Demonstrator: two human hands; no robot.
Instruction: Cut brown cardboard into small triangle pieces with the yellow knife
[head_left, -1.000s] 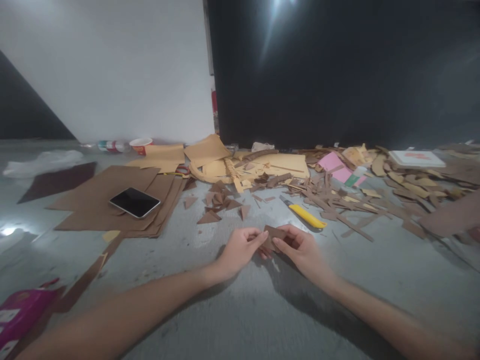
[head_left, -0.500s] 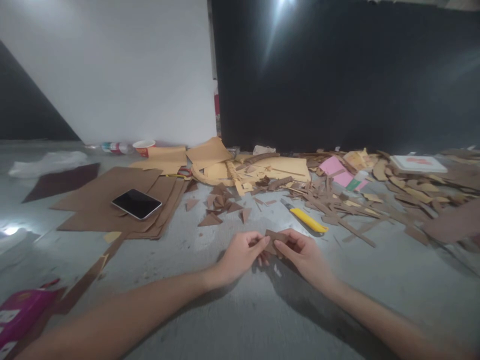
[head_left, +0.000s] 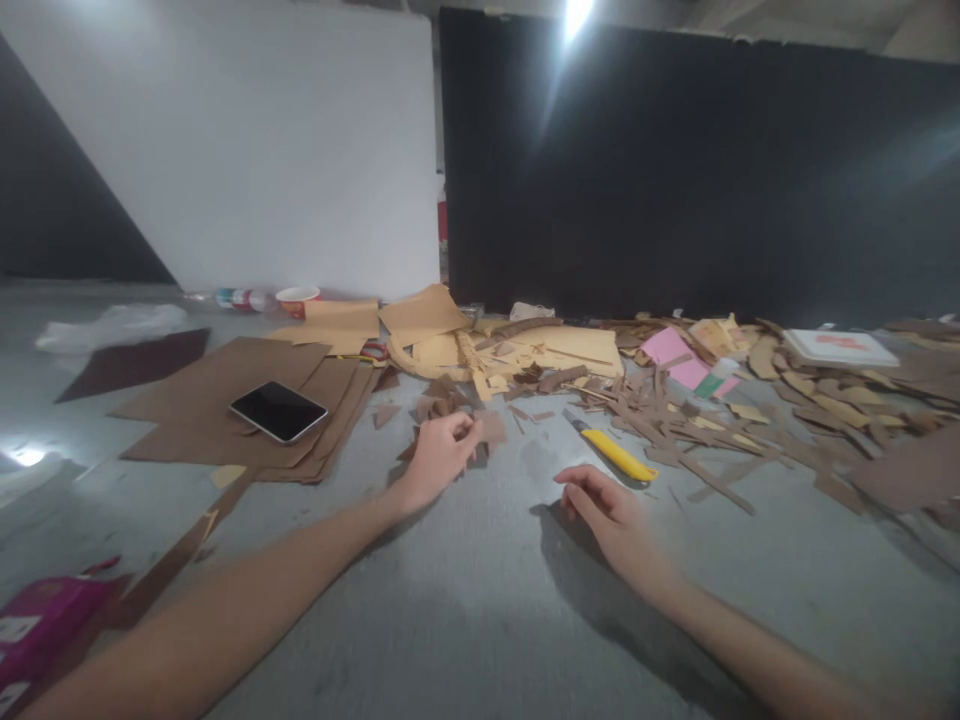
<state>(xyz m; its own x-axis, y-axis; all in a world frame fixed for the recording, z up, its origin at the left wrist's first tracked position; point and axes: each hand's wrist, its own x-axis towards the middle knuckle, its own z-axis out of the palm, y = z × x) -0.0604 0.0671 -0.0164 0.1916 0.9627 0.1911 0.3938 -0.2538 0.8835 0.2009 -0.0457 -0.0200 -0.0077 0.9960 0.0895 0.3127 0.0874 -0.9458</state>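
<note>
Brown piece [head_left: 493, 428] at left hand [head_left: 441, 458] fingertips; right hand [head_left: 611, 522] well apart.

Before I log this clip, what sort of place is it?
Probably a craft or workshop area: small brown pieces lie by the left hand, a yellow utility knife lies beside scattered offcuts, and larger brown sheets are stacked at the left.

left hand [head_left: 439, 460] bare | right hand [head_left: 613, 522] bare (wrists [head_left: 403, 498] likewise) | forearms [head_left: 247, 590] uncovered
</note>
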